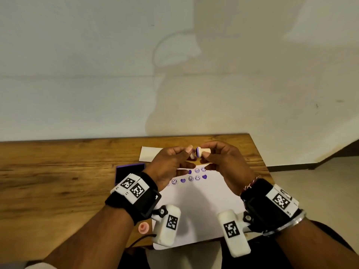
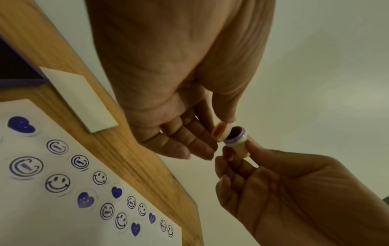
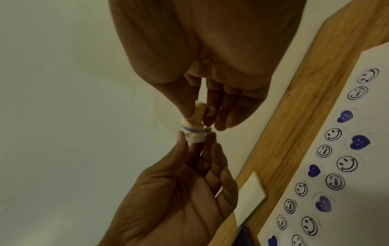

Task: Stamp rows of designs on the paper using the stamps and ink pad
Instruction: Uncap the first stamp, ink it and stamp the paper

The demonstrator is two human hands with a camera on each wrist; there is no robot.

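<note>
Both hands are raised above the far edge of the paper (image 1: 196,208), fingertips almost meeting. The right hand (image 1: 223,164) pinches a stamp (image 1: 203,151) between thumb and fingers; its long axis lies roughly level, its purple-inked face pointing toward the left hand (image 1: 169,164). The left hand pinches a small white cap (image 2: 220,132), whose open, orange-tinted hollow faces the stamp's face. Cap and stamp are just beside each other, and the wrist views do not settle whether they touch. In the head view the left fingers hide most of the cap. Below the hands, rows of purple hearts and smileys (image 1: 191,178) mark the paper, some covered by the hands. The ink pad (image 1: 129,171) lies on the bench (image 1: 58,171), left of the left hand.
</note>
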